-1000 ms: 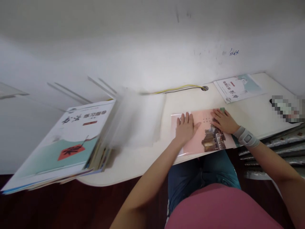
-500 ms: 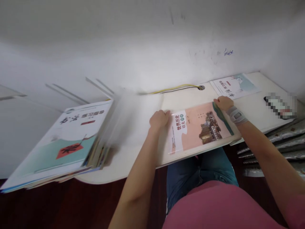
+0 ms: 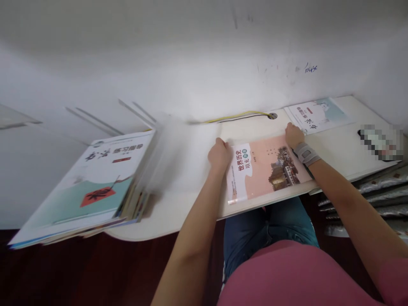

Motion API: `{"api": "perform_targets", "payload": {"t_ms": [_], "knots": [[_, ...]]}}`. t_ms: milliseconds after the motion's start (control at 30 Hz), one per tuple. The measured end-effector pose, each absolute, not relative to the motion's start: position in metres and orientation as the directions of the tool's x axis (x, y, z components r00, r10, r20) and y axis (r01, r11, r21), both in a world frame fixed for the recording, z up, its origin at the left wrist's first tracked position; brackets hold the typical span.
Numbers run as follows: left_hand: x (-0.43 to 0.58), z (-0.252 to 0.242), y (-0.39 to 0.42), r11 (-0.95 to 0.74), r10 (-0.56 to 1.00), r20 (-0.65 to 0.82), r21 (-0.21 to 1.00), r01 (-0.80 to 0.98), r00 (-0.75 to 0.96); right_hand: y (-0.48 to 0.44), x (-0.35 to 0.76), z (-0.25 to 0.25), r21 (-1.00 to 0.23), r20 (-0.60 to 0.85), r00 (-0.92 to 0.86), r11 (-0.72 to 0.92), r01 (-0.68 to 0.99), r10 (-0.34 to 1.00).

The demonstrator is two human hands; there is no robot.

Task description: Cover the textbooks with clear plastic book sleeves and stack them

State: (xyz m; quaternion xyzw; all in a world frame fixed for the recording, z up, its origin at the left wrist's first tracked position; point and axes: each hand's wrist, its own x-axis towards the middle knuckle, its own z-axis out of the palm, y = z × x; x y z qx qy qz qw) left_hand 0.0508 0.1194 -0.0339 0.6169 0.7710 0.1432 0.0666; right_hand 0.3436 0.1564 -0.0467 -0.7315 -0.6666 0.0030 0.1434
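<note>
A glossy paper book (image 3: 264,170), peach and white, lies flat right of centre in the frame on a smooth white desk (image 3: 344,157). Clear, shiny film (image 3: 239,198) covers it — whether the book sits inside or beneath, I cannot tell. The left hand (image 3: 219,155) and right hand (image 3: 295,135) are at its upper corners, fingers curled inward; hidden tips leave their grip unclear. Thin translucent sheets (image 3: 188,157) lie left of centre. A round hole (image 3: 272,115), above the book, takes yellow cable (image 3: 236,115).
</note>
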Motion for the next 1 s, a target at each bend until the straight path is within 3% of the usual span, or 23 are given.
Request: {"api": "perform_targets", "payload": {"t_ms": [333, 500, 600, 733, 833, 1000], "knots": [[0.066, -0.024, 0.116, 0.134, 0.984, 0.092, 0.189, 0.973, -0.154, 0.160, 0.342, -0.052, -0.160, 0.229, 0.029, 0.008, 0.987, 0.973], [0.116, -0.018, 0.092, -0.090, 0.984, 0.161, 0.046, 0.995, 0.082, 0.160, 0.342, -0.052, -0.164, 0.239, 0.023, 0.017, 0.986, 0.971], [0.141, -0.031, 0.083, -0.137, 0.989, 0.060, 0.093, 0.986, 0.131, 0.162, 0.351, -0.048, -0.175, 0.242, 0.019, 0.025, 0.984, 0.970], [0.144, -0.048, 0.083, -0.136, 0.991, 0.033, 0.139, 0.981, 0.133, 0.156, 0.352, -0.034, -0.180, 0.304, -0.017, 0.075, 0.981, 0.952], [0.140, -0.052, 0.086, -0.136, 0.991, 0.040, 0.167, 0.977, 0.131, 0.140, 0.318, -0.031, -0.153, 0.328, -0.167, 0.227, 0.962, 0.930], [0.132, -0.052, 0.088, -0.162, 0.987, 0.019, 0.205, 0.965, 0.162, 0.110, 0.251, -0.049, -0.110, 0.227, -0.432, 0.463, 0.879, 0.873]]}}
